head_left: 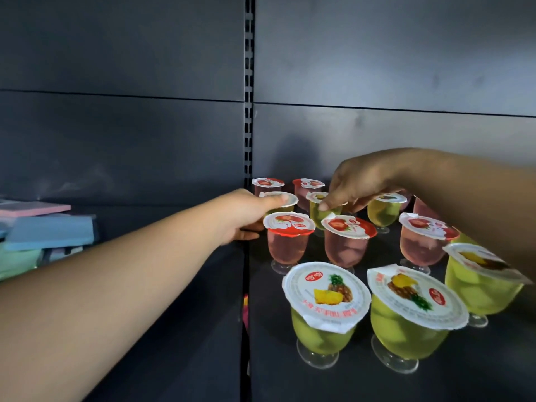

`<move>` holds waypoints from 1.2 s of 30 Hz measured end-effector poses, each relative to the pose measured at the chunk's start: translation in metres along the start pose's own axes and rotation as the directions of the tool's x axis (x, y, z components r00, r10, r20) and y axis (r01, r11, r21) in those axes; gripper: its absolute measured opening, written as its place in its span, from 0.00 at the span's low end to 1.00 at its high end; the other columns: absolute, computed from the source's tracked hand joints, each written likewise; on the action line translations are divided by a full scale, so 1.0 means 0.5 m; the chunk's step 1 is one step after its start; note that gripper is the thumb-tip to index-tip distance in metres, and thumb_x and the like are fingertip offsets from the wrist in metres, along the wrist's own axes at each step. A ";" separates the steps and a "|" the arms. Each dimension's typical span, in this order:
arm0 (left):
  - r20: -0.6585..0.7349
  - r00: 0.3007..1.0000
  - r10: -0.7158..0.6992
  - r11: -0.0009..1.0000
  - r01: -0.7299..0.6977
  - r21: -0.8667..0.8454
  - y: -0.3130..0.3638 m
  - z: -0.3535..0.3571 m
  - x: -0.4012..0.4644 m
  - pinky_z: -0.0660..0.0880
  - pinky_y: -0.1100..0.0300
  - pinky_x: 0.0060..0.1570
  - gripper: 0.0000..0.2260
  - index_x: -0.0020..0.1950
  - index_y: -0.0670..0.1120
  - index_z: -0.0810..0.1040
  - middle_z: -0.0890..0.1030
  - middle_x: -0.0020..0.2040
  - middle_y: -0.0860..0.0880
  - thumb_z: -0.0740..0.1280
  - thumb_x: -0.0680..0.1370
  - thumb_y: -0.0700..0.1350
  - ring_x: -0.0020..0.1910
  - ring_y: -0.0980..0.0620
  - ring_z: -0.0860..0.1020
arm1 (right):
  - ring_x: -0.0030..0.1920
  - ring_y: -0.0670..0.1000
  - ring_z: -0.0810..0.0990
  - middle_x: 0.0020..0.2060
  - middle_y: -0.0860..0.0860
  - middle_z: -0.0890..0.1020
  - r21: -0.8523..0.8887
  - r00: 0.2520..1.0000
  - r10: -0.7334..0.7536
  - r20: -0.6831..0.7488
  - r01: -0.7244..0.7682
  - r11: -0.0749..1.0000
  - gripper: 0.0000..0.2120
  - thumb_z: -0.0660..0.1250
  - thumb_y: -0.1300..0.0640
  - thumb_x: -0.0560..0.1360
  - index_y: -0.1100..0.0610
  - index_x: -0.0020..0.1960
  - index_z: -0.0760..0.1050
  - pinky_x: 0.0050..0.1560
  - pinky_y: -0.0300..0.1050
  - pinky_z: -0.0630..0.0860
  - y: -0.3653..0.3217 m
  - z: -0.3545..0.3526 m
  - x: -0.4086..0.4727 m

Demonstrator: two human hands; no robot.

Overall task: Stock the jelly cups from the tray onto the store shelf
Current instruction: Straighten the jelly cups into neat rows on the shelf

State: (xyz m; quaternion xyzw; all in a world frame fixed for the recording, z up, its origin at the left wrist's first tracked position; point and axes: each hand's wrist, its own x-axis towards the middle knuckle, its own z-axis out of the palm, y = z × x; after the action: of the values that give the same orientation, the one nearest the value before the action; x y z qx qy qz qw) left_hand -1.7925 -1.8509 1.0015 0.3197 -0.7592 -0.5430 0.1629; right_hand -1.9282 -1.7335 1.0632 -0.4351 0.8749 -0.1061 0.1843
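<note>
Reaching in from the left, the left hand (246, 211) grips a yellow jelly cup (279, 200) by the shelf's slotted upright (248, 111), thumb on its lid. The right hand (359, 181) pinches a second yellow jelly cup (320, 208) among upright cups on the dark shelf (290, 381); bare shelf lies left of the divider, toward the pastel pads (49, 232).

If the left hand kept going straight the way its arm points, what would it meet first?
The left hand already grips a yellow jelly cup by its lid. Straight on, it would probably meet the back-row strawberry cup just behind, then the shelf's back panel; depth is hard to judge.
</note>
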 end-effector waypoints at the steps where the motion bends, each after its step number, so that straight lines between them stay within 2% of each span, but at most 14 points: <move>1: -0.009 1.000 -0.004 1.000 0.004 0.003 -0.003 -0.004 0.004 0.74 0.59 0.50 0.14 0.43 0.47 0.77 0.82 0.45 0.49 0.69 0.71 0.58 0.49 0.51 0.78 | 0.55 0.52 0.76 0.61 0.57 0.76 -0.005 1.000 -0.003 0.010 0.003 1.000 0.20 0.67 0.51 0.73 0.64 0.57 0.74 0.53 0.41 0.76 -0.002 -0.001 0.000; 5: -0.014 0.999 -0.041 0.999 0.041 0.023 -0.014 -0.020 0.014 0.75 0.58 0.49 0.19 0.49 0.46 0.78 0.83 0.50 0.47 0.69 0.70 0.60 0.53 0.49 0.78 | 0.57 0.53 0.78 0.61 0.57 0.76 -0.001 0.998 0.011 0.068 -0.011 1.000 0.25 0.67 0.46 0.72 0.62 0.60 0.74 0.58 0.45 0.76 -0.004 -0.012 0.000; 7: -0.014 0.999 -0.048 0.999 0.048 0.019 -0.013 -0.027 0.022 0.75 0.57 0.48 0.23 0.54 0.45 0.77 0.82 0.51 0.46 0.67 0.70 0.62 0.54 0.49 0.78 | 0.56 0.54 0.78 0.60 0.57 0.77 0.028 0.997 0.035 0.073 -0.037 0.999 0.29 0.65 0.41 0.71 0.60 0.63 0.72 0.55 0.45 0.77 -0.001 -0.024 0.005; 9: -0.066 0.997 -0.037 0.999 0.036 -0.015 -0.005 -0.035 0.037 0.75 0.57 0.48 0.25 0.56 0.43 0.74 0.80 0.51 0.46 0.65 0.72 0.63 0.54 0.48 0.77 | 0.57 0.54 0.78 0.62 0.58 0.75 0.072 0.998 0.046 0.038 -0.048 0.996 0.30 0.65 0.42 0.71 0.61 0.65 0.70 0.51 0.43 0.77 0.002 -0.037 0.016; 13: -0.146 0.987 -0.065 0.987 0.042 -0.154 0.012 -0.046 0.073 0.75 0.56 0.48 0.19 0.54 0.44 0.70 0.78 0.48 0.44 0.64 0.75 0.59 0.52 0.47 0.77 | 0.61 0.57 0.75 0.67 0.61 0.70 0.080 0.998 0.047 -0.050 -0.043 0.996 0.30 0.67 0.46 0.72 0.62 0.68 0.67 0.53 0.44 0.75 -0.002 -0.044 0.055; 17: -0.118 0.986 -0.117 0.983 0.097 -0.159 0.014 -0.037 0.112 0.75 0.59 0.45 0.15 0.49 0.44 0.74 0.78 0.42 0.46 0.62 0.77 0.57 0.45 0.50 0.76 | 0.59 0.54 0.76 0.63 0.58 0.75 0.035 0.998 0.038 -0.052 -0.036 0.999 0.20 0.67 0.48 0.73 0.62 0.57 0.73 0.55 0.45 0.77 -0.013 -0.036 0.096; 20: -0.074 0.989 -0.127 0.975 0.110 -0.194 0.013 -0.025 0.130 0.76 0.58 0.46 0.11 0.49 0.44 0.75 0.79 0.45 0.45 0.63 0.78 0.52 0.43 0.50 0.78 | 0.54 0.53 0.78 0.54 0.58 0.78 0.014 0.997 0.045 -0.065 -0.044 0.999 0.14 0.69 0.50 0.73 0.61 0.50 0.73 0.54 0.44 0.77 -0.022 -0.030 0.113; 22: -0.080 0.989 -0.125 0.977 0.109 -0.184 0.015 -0.017 0.137 0.77 0.57 0.47 0.09 0.48 0.44 0.75 0.80 0.46 0.44 0.63 0.78 0.50 0.44 0.49 0.78 | 0.49 0.53 0.78 0.47 0.57 0.79 0.018 0.997 0.049 -0.060 -0.048 0.999 0.12 0.69 0.52 0.74 0.61 0.45 0.74 0.51 0.43 0.77 -0.025 -0.028 0.122; 25: -0.103 0.988 -0.116 0.984 0.100 -0.150 0.023 -0.011 0.140 0.76 0.59 0.41 0.10 0.43 0.44 0.73 0.79 0.42 0.45 0.63 0.78 0.49 0.40 0.50 0.78 | 0.48 0.53 0.80 0.40 0.54 0.80 0.035 0.998 0.049 -0.050 -0.047 0.998 0.11 0.68 0.52 0.74 0.59 0.39 0.74 0.51 0.43 0.77 -0.029 -0.027 0.131; 27: -0.102 0.988 -0.120 0.982 0.103 -0.155 0.025 -0.014 0.138 0.77 0.57 0.46 0.10 0.43 0.44 0.73 0.78 0.41 0.45 0.63 0.78 0.50 0.41 0.49 0.78 | 0.47 0.53 0.80 0.38 0.53 0.79 0.031 0.997 0.042 -0.062 -0.040 0.999 0.11 0.68 0.52 0.74 0.59 0.39 0.73 0.52 0.44 0.77 -0.032 -0.024 0.132; 29: -0.107 0.986 -0.132 0.980 0.113 -0.164 0.026 -0.019 0.133 0.77 0.57 0.47 0.12 0.44 0.44 0.73 0.78 0.40 0.46 0.63 0.78 0.53 0.42 0.49 0.78 | 0.47 0.52 0.78 0.39 0.53 0.78 -0.002 0.996 0.035 -0.086 -0.035 0.999 0.12 0.68 0.51 0.74 0.60 0.40 0.73 0.51 0.43 0.76 -0.035 -0.020 0.131; 31: -0.128 0.985 -0.118 0.987 0.102 -0.124 0.027 -0.025 0.121 0.75 0.59 0.43 0.14 0.44 0.44 0.74 0.77 0.38 0.47 0.62 0.78 0.55 0.40 0.51 0.76 | 0.47 0.52 0.76 0.42 0.53 0.76 -0.037 0.995 0.024 -0.100 -0.028 0.999 0.12 0.68 0.51 0.74 0.60 0.44 0.72 0.47 0.41 0.75 -0.033 -0.020 0.122; 34: -0.198 0.980 0.009 1.000 -0.006 0.013 0.032 -0.039 0.082 0.73 0.59 0.44 0.15 0.52 0.44 0.73 0.75 0.39 0.48 0.61 0.78 0.56 0.43 0.51 0.74 | 0.39 0.51 0.75 0.38 0.53 0.75 -0.146 0.985 -0.006 -0.172 -0.019 0.989 0.16 0.67 0.48 0.74 0.63 0.46 0.73 0.37 0.40 0.72 -0.028 -0.037 0.083; 36: -0.220 0.968 0.121 0.990 -0.102 0.098 0.037 -0.048 0.042 0.72 0.59 0.45 0.15 0.57 0.46 0.72 0.76 0.44 0.48 0.60 0.79 0.55 0.47 0.51 0.73 | 0.48 0.56 0.80 0.49 0.57 0.80 -0.222 0.965 -0.047 -0.259 -0.012 0.975 0.23 0.67 0.46 0.73 0.64 0.56 0.75 0.45 0.43 0.74 -0.025 -0.048 0.042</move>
State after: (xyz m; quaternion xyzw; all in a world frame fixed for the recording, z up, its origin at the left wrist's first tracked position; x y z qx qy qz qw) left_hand -1.7995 -1.8782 1.0253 0.3427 -0.7753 -0.4600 0.2642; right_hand -1.9408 -1.7572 1.0843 -0.4429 0.8940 -0.0665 0.0159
